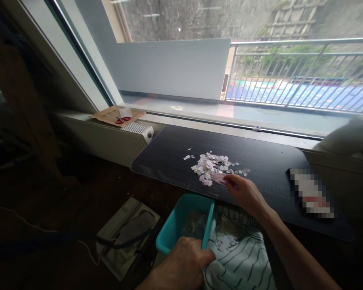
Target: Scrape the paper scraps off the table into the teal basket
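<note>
A pile of small torn paper scraps lies on a black desk by the window. My right hand rests at the pile's near edge, fingers pinched on a pinkish scrap. My left hand grips the near rim of a teal plastic bin held below the desk's front edge, over my lap. A few scraps lie on my striped clothing.
A blurred-out flat object lies on the desk at the right. Red scissors sit on cardboard on the sill, beside a white heater. A grey bag and a cable lie on the dark floor at left.
</note>
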Tool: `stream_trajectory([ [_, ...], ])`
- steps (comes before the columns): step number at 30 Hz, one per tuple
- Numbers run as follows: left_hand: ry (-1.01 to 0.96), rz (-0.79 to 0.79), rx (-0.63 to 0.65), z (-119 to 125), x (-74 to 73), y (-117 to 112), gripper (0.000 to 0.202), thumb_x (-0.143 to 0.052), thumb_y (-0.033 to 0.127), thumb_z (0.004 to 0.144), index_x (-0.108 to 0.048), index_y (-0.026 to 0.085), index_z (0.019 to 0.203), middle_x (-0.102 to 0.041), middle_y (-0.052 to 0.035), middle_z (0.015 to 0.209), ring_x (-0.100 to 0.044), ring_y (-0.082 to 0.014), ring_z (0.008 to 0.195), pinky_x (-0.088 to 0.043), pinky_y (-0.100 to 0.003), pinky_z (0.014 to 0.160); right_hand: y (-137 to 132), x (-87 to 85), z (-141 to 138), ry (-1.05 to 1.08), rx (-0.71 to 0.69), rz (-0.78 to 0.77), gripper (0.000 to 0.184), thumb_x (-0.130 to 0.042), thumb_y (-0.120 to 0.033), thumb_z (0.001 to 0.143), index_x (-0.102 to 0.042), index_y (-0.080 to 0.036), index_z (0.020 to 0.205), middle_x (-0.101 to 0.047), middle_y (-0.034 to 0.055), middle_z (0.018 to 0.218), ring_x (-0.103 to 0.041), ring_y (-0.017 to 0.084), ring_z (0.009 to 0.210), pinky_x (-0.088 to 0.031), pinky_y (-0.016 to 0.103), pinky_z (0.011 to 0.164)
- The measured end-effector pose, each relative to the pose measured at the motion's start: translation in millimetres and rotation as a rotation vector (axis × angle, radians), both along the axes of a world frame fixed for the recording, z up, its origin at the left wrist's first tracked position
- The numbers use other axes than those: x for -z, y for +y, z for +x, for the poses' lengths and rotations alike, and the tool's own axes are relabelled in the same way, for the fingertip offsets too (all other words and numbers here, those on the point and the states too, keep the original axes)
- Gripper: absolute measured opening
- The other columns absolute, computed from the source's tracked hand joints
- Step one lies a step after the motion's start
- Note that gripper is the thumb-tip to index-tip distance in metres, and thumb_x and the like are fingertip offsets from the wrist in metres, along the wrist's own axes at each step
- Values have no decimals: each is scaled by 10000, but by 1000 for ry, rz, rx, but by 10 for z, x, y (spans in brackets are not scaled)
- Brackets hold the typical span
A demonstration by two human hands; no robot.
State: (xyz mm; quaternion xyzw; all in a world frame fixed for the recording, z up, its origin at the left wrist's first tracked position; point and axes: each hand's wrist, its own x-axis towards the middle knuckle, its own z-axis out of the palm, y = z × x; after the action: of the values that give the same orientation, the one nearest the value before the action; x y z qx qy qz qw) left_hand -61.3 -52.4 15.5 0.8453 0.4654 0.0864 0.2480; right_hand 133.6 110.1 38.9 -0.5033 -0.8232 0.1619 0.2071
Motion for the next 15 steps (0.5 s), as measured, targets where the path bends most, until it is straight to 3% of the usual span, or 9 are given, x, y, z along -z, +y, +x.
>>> stream_trajectory([
  [6, 36, 38, 9, 3, 53, -13, 112, -589, 238, 844, -629, 193, 748, -607, -23, 646, -613, -193, 585, -403, -231, 532, -38, -3, 104, 9, 86, 10, 274, -464, -266, 849, -689, -194, 988, -740, 59, 813, -671, 193, 684, -455, 266, 605],
  [11, 50, 22, 37, 12, 40, 1, 78, -596, 214, 828, -631, 196, 760, -608, -20, 648, -608, -191, 581, -400, -230, 530, -77, -31, -60, 42, 15, -59, 259, -457, -230, 857, -667, -190, 1003, -742, 54, 835, -682, 186, 722, -455, 254, 632],
  [15, 86, 12, 30, 15, -10, 16, 66, -614, 197, 813, -624, 201, 748, -611, -15, 647, -617, -198, 592, -399, -237, 531, -93, -25, -12, -29, 29, -54, 234, -453, -239, 862, -664, -189, 949, -728, 60, 803, -666, 199, 701, -435, 273, 623],
])
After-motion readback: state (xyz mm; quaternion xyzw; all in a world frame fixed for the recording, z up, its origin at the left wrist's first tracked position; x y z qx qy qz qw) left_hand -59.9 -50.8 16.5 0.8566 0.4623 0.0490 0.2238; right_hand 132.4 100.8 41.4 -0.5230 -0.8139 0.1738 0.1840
